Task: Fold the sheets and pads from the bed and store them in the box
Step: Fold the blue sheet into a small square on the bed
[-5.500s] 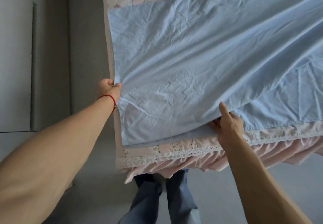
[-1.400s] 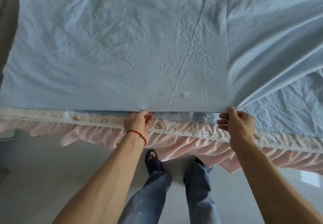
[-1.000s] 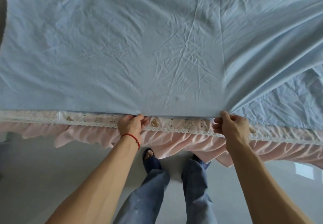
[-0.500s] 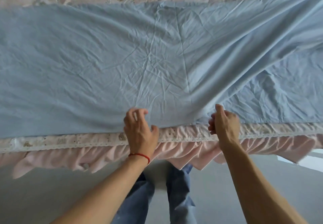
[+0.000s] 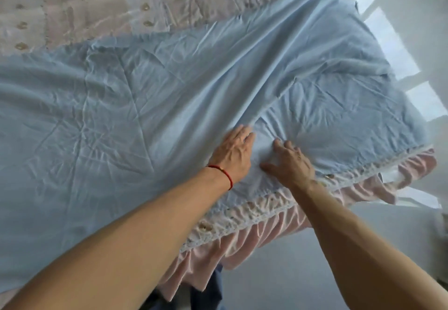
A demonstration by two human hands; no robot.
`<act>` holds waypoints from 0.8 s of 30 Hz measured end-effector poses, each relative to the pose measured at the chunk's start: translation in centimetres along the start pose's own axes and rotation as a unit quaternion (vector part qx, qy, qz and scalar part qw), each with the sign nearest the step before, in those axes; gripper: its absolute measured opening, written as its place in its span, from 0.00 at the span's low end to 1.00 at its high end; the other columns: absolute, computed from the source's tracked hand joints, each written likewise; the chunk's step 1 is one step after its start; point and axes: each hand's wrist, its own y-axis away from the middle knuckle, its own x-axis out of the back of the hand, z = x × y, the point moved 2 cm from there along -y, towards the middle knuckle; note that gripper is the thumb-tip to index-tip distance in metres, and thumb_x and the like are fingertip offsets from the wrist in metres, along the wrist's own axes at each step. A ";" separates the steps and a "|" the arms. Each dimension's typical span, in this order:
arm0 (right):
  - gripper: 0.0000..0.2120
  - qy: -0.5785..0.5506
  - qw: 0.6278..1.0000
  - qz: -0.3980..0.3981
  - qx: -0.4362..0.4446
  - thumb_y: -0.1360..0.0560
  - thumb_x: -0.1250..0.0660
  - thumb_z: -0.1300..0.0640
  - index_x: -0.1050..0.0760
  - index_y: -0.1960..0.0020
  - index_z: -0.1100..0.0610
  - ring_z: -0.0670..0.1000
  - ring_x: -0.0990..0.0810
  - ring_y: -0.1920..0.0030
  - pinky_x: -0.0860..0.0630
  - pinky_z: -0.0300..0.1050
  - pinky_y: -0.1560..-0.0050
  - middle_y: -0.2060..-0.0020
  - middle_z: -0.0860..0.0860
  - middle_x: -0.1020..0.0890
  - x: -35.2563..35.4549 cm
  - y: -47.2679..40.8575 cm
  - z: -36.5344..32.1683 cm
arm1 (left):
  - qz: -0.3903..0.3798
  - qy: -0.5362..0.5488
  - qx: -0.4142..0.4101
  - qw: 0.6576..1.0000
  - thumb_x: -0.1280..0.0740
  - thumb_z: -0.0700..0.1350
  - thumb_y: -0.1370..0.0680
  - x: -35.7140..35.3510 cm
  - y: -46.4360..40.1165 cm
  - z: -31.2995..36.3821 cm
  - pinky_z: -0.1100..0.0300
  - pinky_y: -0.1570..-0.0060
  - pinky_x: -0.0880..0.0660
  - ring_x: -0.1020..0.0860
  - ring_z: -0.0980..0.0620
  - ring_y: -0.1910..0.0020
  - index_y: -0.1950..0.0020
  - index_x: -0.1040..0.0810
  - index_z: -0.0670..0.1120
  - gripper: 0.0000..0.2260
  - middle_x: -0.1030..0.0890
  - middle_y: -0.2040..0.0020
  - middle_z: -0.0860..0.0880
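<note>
Both hands have left the sheet's [image 5: 169, 106] near edge and moved onto it. Left hand [image 5: 232, 154] lies flat; right hand [image 5: 289, 163] spreads wide, pressing. Neither holds anything. Sheet lies on the bed [image 5: 80, 11], soft, light, wrinkly. Best grabbed by corners.

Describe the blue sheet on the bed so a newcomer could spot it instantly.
Start from the bed with the pink ruffled skirt along its near edge. Over its pale quilted cover lies the light blue sheet, wrinkled, with both hands flat on it. It is the only plain blue fabric; everything around it is pink or patterned.
</note>
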 end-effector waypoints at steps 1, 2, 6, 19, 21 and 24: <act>0.36 0.012 1.000 -0.008 -0.001 0.29 0.28 0.36 0.34 0.28 0.50 0.62 0.25 0.36 0.25 0.55 0.40 0.35 0.54 0.26 0.0 -0.5 0.0 | -0.024 0.011 0.024 0.999 0.36 0.39 0.23 -0.4 -1.9 0.6 0.50 0.22 0.40 0.35 0.39 0.23 0.23 0.35 0.37 0.29 0.35 0.22 0.36; 0.37 0.024 1.000 -0.012 -0.002 0.29 0.28 0.35 0.35 0.28 0.50 0.61 0.25 0.36 0.25 0.54 0.41 0.34 0.54 0.27 -0.3 -0.8 0.0 | -0.052 0.025 0.066 0.996 0.36 0.43 0.21 -0.7 -3.4 1.0 0.52 0.21 0.45 0.41 0.41 0.20 0.18 0.45 0.40 0.33 0.43 0.19 0.38; 0.38 0.033 0.999 -0.020 -0.016 0.29 0.32 0.36 0.39 0.24 0.49 0.61 0.28 0.34 0.24 0.54 0.42 0.29 0.54 0.30 -1.0 -1.5 0.2 | -0.139 0.026 0.188 0.972 0.35 0.46 0.20 -2.0 -7.7 1.1 0.54 0.25 0.40 0.37 0.42 0.22 0.17 0.55 0.43 0.38 0.48 0.18 0.40; 0.39 0.028 0.998 -0.062 -0.007 0.27 0.33 0.39 0.43 0.22 0.52 0.66 0.33 0.30 0.27 0.60 0.37 0.24 0.60 0.37 -1.8 -2.8 0.6 | -0.230 -0.084 0.221 0.944 0.35 0.44 0.22 -4.7 -9.6 0.6 0.55 0.21 0.46 0.52 0.44 0.18 0.17 0.60 0.44 0.42 0.54 0.17 0.41; 0.37 0.016 0.994 -0.098 0.032 0.26 0.35 0.38 0.43 0.23 0.52 0.66 0.31 0.33 0.25 0.59 0.40 0.26 0.62 0.35 0.2 -2.5 0.7 | -0.238 -0.101 0.230 0.938 0.34 0.44 0.23 -4.7 -9.6 0.6 0.54 0.22 0.44 0.52 0.44 0.18 0.17 0.60 0.44 0.43 0.54 0.17 0.42; 0.23 -0.047 0.979 -0.154 0.126 0.23 0.37 0.39 0.26 0.33 0.50 0.63 0.20 0.40 0.23 0.54 0.43 0.37 0.58 0.21 6.2 -3.6 2.9 | -0.231 -0.138 0.276 0.923 0.33 0.50 0.23 -5.2 -9.5 1.6 0.44 0.23 0.40 0.51 0.43 0.18 0.18 0.61 0.45 0.45 0.53 0.17 0.42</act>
